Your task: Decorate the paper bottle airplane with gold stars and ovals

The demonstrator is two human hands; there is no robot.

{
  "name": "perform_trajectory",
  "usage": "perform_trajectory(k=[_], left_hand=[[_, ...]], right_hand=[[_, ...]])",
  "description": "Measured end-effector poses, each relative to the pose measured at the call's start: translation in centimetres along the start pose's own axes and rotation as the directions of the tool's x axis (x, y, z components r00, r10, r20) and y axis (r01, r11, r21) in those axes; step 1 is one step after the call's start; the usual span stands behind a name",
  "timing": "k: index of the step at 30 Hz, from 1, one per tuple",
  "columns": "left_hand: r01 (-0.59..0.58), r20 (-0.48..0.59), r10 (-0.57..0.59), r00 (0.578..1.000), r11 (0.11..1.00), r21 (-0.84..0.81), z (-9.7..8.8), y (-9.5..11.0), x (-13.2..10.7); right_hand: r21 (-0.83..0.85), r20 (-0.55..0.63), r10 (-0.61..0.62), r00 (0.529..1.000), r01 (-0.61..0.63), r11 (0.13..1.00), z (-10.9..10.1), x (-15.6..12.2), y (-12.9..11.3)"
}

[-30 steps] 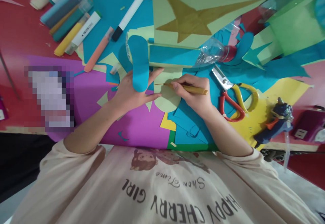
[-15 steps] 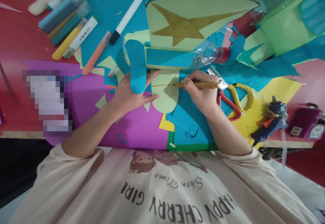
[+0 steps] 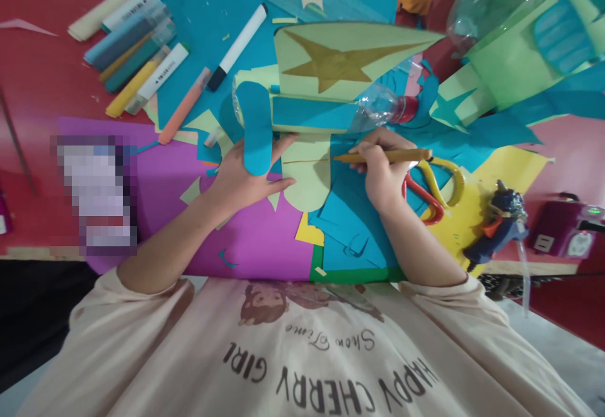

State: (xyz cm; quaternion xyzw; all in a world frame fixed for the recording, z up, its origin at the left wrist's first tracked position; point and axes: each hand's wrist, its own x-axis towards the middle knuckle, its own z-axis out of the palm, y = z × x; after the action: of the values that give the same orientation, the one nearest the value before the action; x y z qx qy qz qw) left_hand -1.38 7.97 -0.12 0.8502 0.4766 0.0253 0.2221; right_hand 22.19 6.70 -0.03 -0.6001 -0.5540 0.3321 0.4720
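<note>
My right hand point(image 3: 385, 165) is closed round a brownish-yellow marker point(image 3: 401, 155), its tip just off the right edge of a pale green paper piece point(image 3: 307, 181). A thin brown line crosses that piece. My left hand point(image 3: 250, 168) lies with fingers spread, the fingertips resting on the piece's left side. Over the back of this hand hangs a blue rounded paper strip point(image 3: 258, 130), joined to a plastic bottle point(image 3: 378, 103) wrapped in green and blue paper. From the bottle stands a pale green fin point(image 3: 340, 58) bearing a brown star.
Red-and-yellow-handled scissors point(image 3: 435, 193) lie right of my right hand, a glue gun point(image 3: 498, 225) beyond them. Several markers point(image 3: 137, 45) lie at upper left, a white one point(image 3: 239, 45) nearer the bottle. Paper scraps cover purple paper point(image 3: 255, 240). A blurred-out object point(image 3: 97, 193) is at left.
My right hand has moved the marker rightward, and the brown line now reaches the paper's right edge. My left hand keeps its place. The view has shifted slightly.
</note>
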Motion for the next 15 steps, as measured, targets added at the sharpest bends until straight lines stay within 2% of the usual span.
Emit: perform_trajectory(k=[3,8,12,15], left_hand=[[-0.012,-0.01,0.012,1.0,1.0,-0.002,0.1,-0.1,0.0],[-0.026,-0.009,0.026,1.0,0.999,0.024,-0.1,-0.2,0.1],[-0.016,-0.017,0.016,1.0,0.999,0.037,-0.3,-0.6,0.1],[-0.008,-0.038,0.01,0.999,0.998,0.063,-0.3,-1.2,0.1]], right_hand=[[0.103,-0.04,0.06,0.997,-0.055,0.993,0.2,0.0,0.4],[0.332,0.022,0.078,0.997,-0.081,0.94,0.7,0.1,0.9],[0.365,0.051,0.107,0.993,-0.119,0.923,1.1,0.3,1.1],[0.39,0.117,0.099,0.988,-0.137,0.91,1.3,0.5,1.1]])
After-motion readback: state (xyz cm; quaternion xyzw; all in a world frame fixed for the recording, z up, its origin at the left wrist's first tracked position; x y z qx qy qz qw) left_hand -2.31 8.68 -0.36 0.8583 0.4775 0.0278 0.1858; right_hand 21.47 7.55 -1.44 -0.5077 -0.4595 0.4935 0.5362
